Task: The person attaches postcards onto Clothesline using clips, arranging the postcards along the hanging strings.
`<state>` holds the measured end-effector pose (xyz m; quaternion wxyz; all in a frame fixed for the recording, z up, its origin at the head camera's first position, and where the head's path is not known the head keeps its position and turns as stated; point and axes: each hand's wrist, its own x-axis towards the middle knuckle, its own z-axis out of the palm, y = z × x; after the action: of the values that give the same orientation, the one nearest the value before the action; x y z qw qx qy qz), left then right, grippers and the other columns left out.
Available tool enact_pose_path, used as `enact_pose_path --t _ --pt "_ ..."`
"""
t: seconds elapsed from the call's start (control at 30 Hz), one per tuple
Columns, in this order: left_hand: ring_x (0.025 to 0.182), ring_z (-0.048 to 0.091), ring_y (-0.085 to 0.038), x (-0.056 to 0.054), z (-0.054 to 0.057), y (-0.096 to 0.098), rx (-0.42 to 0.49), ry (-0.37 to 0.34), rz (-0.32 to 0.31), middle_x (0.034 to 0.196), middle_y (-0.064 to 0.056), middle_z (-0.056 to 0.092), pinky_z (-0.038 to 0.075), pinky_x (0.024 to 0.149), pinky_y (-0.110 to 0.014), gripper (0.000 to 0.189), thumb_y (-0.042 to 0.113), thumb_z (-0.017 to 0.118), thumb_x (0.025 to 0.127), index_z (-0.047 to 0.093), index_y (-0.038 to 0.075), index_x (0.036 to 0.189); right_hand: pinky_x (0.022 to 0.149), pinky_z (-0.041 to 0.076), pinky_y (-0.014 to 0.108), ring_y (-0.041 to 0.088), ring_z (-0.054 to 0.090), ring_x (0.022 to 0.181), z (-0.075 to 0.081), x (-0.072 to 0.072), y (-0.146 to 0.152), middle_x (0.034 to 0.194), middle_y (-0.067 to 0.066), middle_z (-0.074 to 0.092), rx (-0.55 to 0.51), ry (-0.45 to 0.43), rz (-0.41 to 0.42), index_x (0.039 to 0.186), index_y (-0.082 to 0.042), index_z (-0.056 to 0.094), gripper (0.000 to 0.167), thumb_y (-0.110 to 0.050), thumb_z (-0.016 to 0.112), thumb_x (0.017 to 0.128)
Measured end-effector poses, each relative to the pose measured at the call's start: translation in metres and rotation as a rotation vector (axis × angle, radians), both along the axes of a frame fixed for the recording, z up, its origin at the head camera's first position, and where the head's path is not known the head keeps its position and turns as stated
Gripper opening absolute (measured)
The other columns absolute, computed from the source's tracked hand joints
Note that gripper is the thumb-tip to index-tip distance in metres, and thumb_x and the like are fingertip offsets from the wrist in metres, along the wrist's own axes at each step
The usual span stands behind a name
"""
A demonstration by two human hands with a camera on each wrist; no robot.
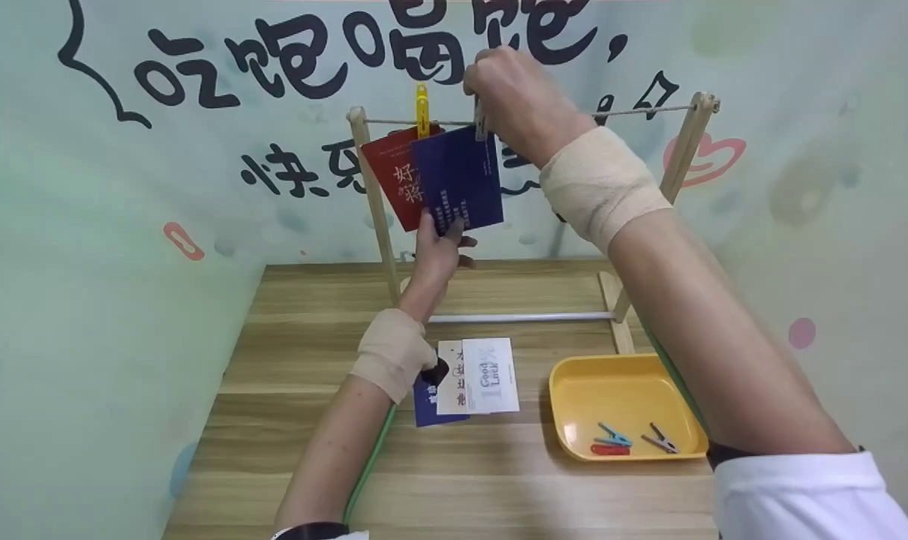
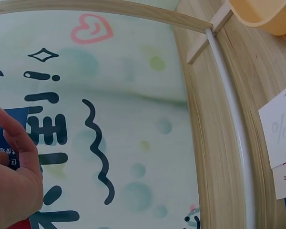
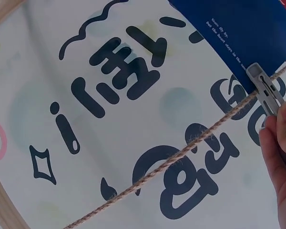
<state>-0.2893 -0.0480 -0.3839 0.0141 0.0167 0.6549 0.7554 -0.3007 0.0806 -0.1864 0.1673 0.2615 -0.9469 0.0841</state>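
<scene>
A blue card (image 1: 458, 180) hangs at the rope (image 3: 181, 151), partly covering a red card (image 1: 395, 176). A yellow clothespin (image 1: 422, 111) clasps the red card to the rope. My right hand (image 1: 525, 101) pinches a grey clothespin (image 3: 265, 89), whose jaws sit over the rope and the blue card's upper corner. Below, my left hand (image 1: 437, 255) holds the blue card's lower edge between thumb and fingers. In the left wrist view, that hand (image 2: 16, 176) shows at the left edge, with part of the blue card behind its fingers.
A wooden frame (image 1: 679, 154) carries the rope, with a white bar (image 1: 521, 318) low down. On the table lie a white card (image 1: 491, 375), a cream card (image 1: 450, 382) and another blue card (image 1: 428, 409). The yellow tray (image 1: 619, 375) at right holds several clothespins (image 1: 611, 435).
</scene>
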Motion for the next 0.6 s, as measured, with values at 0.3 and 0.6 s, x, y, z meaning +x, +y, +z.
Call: enact_pose_path --t 0.3,0.6 --pt "0.075 0.064 -0.011 0.0 -0.004 0.0 0.014 -0.037 0.073 0.121 -0.014 0.057 0.056 0.056 -0.025 0.031 0.017 0.042 0.108 0.042 0.006 0.136 0.099 0.056 0.038 0.034 0.069 0.112 -0.009 -0.003 0.001 0.12 0.024 0.069 0.018 -0.034 0.01 0.125 0.004 0.066 0.032 0.008 0.058 0.095" --pt "0.073 0.063 -0.01 0.002 -0.015 -0.001 -0.014 -0.069 0.088 0.124 -0.016 0.057 0.057 0.055 -0.022 0.037 0.019 0.05 0.106 0.043 0.001 0.137 0.109 0.05 0.038 0.032 0.059 0.129 -0.015 -0.002 0.002 0.145 0.018 0.055 -0.029 -0.034 -0.054 0.141 -0.001 0.053 0.039 -0.011 0.053 0.103"
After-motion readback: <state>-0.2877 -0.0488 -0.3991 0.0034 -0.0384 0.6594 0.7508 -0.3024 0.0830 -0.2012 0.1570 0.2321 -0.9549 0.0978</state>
